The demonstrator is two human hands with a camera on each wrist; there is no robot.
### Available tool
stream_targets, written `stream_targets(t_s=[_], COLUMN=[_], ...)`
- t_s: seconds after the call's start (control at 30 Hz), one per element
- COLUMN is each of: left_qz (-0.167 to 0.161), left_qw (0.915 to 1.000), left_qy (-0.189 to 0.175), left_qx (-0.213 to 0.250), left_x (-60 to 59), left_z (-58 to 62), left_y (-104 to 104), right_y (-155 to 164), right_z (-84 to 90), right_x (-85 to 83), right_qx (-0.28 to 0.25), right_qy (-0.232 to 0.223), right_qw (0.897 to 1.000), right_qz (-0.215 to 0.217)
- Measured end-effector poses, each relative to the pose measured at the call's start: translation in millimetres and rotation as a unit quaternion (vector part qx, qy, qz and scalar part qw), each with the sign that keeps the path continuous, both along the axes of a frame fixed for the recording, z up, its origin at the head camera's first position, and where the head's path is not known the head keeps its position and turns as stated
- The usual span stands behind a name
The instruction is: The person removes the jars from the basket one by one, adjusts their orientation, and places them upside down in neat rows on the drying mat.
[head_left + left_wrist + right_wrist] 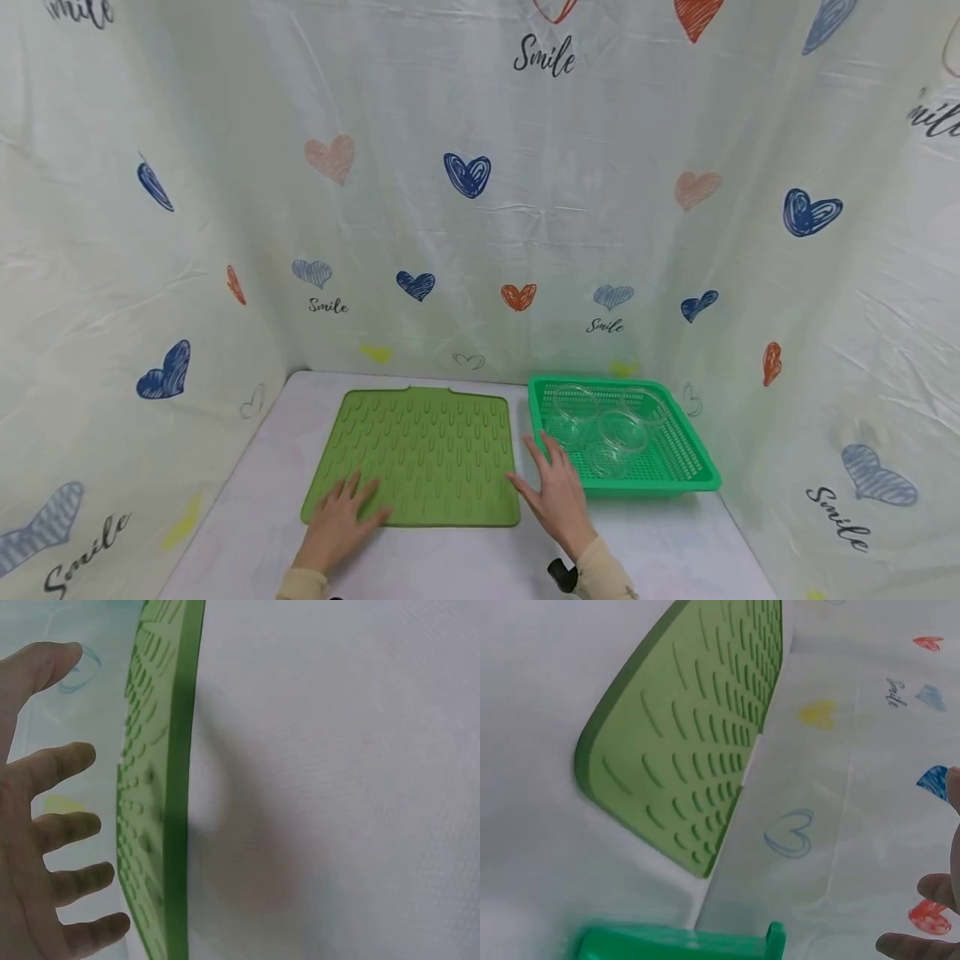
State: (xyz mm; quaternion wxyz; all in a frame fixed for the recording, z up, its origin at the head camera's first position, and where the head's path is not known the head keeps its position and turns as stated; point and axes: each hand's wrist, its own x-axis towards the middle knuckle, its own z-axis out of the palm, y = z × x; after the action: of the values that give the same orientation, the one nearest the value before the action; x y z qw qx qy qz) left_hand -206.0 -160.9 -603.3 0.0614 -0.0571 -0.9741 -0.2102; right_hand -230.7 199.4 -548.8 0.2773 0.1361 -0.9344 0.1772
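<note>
A green ridged drying mat (427,454) lies flat on the table. Over its front left corner is my left hand (339,521), fingers spread and holding nothing; the left wrist view shows those fingers (71,823) fairly straight above the mat's edge. To the right stands a green perforated plastic basket (693,454) with several clear glass cups (622,432) inside. My right hand (561,498) is between the mat and the basket, its fingers apart, fingertips beside the basket's left rim. Only a few right fingertips (907,946) enter the right wrist view.
The white table (442,567) carries the mat and basket. A pale curtain (480,233) printed with hearts and "Smile" surrounds it at the back and sides. A black strap piece (562,575) sits by the right sleeve (603,571).
</note>
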Motion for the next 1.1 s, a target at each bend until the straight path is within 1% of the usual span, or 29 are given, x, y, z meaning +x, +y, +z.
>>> stream_targets(t_s=[0.13,0.33,0.47,0.6,0.7,0.87,1.1], left_qz=[0.002,0.006,0.005,0.003,0.007,0.012,0.013], left_qw=[0.9999,0.9997,0.9998,0.9995,0.9990,0.9983,0.9982], left_qy=[-0.011,-0.022,-0.020,-0.028,-0.040,-0.054,-0.054], left_qx=[-0.001,0.000,-0.007,-0.014,-0.015,-0.018,-0.024], left_x=[0.7,0.8,1.8,2.3,1.3,0.1,-1.7], left_z=[-5.0,-9.9,-10.1,-8.8,-7.9,-7.0,-8.1], left_y=[-2,-5,-7,-7,-7,-7,-8], right_y=[10,30,44,57,65,78,93], right_z=[0.2,2.9,5.5,9.2,12.6,15.1,18.2], right_x=[1.8,6.2,7.4,8.6,9.6,11.1,10.5], right_qx=[-0.012,-0.030,-0.038,-0.050,-0.055,-0.051,-0.047], right_qy=[0.002,-0.012,-0.014,-0.015,-0.019,-0.028,-0.036], right_qw=[1.000,0.998,0.996,0.994,0.993,0.991,0.988], right_qz=[-0.016,-0.053,-0.080,-0.094,-0.101,-0.123,-0.143])
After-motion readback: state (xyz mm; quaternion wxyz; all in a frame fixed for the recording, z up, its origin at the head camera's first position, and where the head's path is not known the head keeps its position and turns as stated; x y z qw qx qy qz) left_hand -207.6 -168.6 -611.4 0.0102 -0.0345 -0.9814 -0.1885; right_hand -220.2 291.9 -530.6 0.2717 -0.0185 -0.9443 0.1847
